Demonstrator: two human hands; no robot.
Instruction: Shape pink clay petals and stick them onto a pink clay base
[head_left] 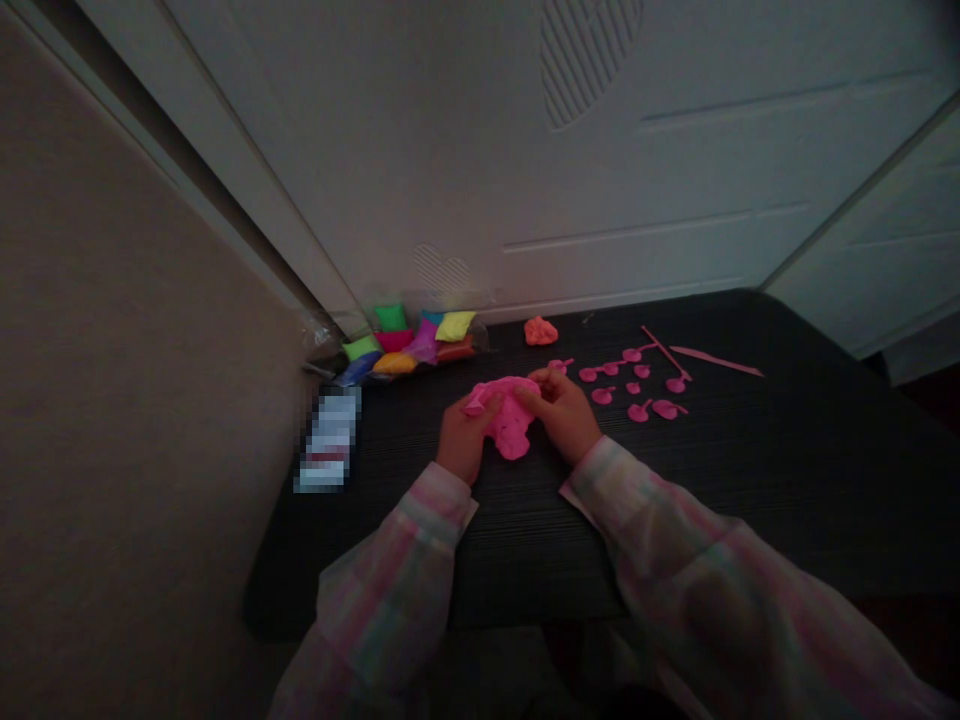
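A lump of pink clay [507, 420] is held between both hands just above the dark table [750, 480]. My left hand [461, 440] grips its left side, and my right hand [562, 405] pinches its upper right edge with the fingertips. Several small flattened pink clay pieces [637, 385] lie in rows on the table just right of my right hand. Both sleeves are pale plaid.
Several small bags of coloured clay [409, 345] sit at the table's back left by the wall. An orange clay lump [540, 330] lies behind the hands. Two thin pink sticks [716, 360] lie at the back right. A blurred white item [330, 440] rests at the left edge.
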